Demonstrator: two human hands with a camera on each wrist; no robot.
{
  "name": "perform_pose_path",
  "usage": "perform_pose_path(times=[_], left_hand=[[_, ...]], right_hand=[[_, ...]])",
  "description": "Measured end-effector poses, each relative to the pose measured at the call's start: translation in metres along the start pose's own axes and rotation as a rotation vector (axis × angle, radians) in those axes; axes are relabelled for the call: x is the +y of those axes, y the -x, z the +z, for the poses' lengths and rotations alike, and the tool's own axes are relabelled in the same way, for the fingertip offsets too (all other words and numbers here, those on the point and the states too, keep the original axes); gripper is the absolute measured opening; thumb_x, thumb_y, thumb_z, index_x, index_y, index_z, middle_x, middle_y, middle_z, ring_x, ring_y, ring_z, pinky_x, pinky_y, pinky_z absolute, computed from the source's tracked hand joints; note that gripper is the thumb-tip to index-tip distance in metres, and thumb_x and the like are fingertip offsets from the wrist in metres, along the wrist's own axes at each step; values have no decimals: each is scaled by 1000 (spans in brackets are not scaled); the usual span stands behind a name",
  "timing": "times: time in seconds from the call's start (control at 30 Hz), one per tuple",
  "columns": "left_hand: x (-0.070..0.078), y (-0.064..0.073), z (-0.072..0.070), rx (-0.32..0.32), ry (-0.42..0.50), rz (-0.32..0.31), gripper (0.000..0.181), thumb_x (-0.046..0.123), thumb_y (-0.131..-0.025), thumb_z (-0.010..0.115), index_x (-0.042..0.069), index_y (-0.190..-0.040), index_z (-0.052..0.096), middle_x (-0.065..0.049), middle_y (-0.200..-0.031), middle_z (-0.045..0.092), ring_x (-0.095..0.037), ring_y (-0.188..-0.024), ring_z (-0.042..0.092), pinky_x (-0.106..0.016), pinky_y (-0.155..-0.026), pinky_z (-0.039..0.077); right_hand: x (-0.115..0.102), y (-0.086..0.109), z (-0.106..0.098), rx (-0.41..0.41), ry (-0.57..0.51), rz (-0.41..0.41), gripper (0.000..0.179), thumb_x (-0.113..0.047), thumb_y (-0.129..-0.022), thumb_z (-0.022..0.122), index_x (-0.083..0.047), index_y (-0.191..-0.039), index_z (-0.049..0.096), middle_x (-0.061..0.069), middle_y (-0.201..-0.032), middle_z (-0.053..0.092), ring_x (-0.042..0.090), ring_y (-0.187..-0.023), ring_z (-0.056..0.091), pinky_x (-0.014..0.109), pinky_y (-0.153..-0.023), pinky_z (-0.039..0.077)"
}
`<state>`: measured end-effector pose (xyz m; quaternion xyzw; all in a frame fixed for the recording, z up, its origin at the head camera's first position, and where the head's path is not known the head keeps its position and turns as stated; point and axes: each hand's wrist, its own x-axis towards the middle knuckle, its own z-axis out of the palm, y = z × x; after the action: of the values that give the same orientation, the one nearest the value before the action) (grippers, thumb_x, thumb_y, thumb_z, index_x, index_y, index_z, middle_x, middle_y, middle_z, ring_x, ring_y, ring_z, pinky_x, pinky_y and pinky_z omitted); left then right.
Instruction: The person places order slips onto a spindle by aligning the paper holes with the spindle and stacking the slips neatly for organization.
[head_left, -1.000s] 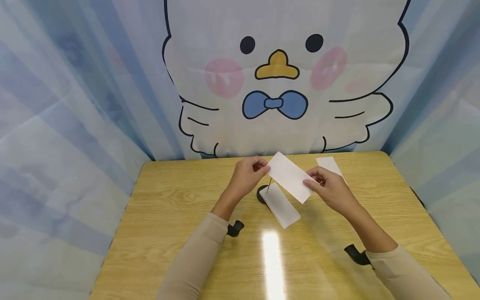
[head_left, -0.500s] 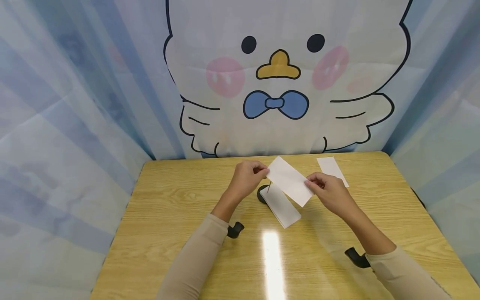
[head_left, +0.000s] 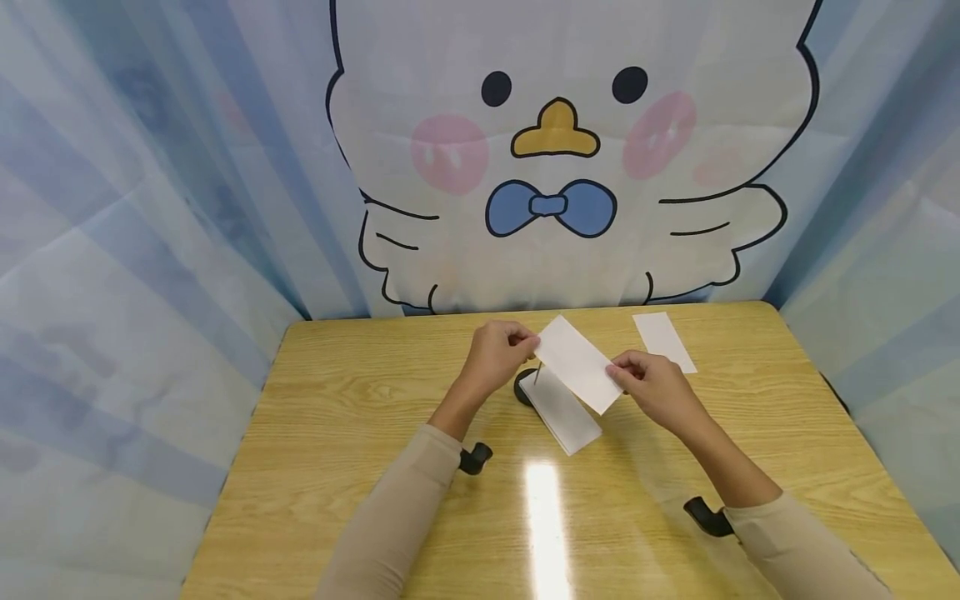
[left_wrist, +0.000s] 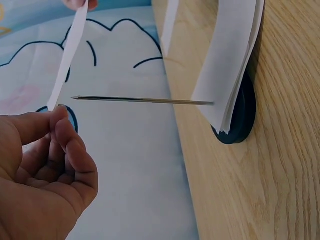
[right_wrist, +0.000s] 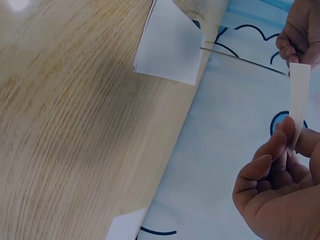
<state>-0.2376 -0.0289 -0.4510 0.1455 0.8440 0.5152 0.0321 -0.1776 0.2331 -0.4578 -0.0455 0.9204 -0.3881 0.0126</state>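
A white paper slip (head_left: 577, 364) is stretched between both hands above a bill spike. My left hand (head_left: 495, 354) pinches its left corner between thumb and forefinger. At the opposite end, my right hand (head_left: 656, 389) pinches the slip's right edge. The spike's thin metal rod (left_wrist: 145, 100) rises from a round black base (left_wrist: 245, 112), and its pointed tip shows a small gap from the held slip in the left wrist view. A stack of white slips (head_left: 564, 417) is pierced by the rod and rests low on it, covering much of the base.
Another white slip (head_left: 666, 342) lies by itself on the wooden table (head_left: 360, 467), near the back edge at the right. A printed curtain (head_left: 555, 267) hangs just behind the table. Black wrist mounts (head_left: 476, 458) stick out from the sleeves.
The held slip has come down slightly toward the spike. My right hand has dropped a little with it, uncovering more of the loose slip behind.
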Motion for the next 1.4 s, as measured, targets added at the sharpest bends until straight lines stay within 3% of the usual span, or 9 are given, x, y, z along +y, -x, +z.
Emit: perform_pose_path(times=[0.6,0.87,1.2,1.4], left_hand=[[-5,-2,9,8,-9,-67,16,19,-101,69,11,-91,79,-1,-80,72,-13,-71,63,-25,-60,49],[-3,-6,7,40,-8,-47,20,22,-101,66,12,-87,76,-6,-80,73,-14,-62,55,-26,-57,44],[-9,-10,10,49,-14,-68,21,19,-101,65,10,-84,74,0,-72,67,-12,-61,53,-25,-57,42],[-6,-12,7,51,5,-44,23,22,-102,63,12,-83,71,-3,-73,68,-12,-56,48,-26,-52,39]], right_hand=[[14,-3,9,-13,-2,32,24,-28,-105,62,-5,-106,72,5,-83,67,18,-73,52,28,-59,43],[11,-5,7,-5,-15,16,27,-30,-106,61,-6,-107,72,5,-84,67,20,-75,56,30,-61,46],[9,-7,7,-16,-38,35,28,-29,-108,57,-5,-107,72,8,-84,66,23,-76,57,30,-61,47],[6,-11,5,14,-60,30,33,-32,-110,51,-4,-109,69,10,-91,67,27,-83,58,30,-64,48]])
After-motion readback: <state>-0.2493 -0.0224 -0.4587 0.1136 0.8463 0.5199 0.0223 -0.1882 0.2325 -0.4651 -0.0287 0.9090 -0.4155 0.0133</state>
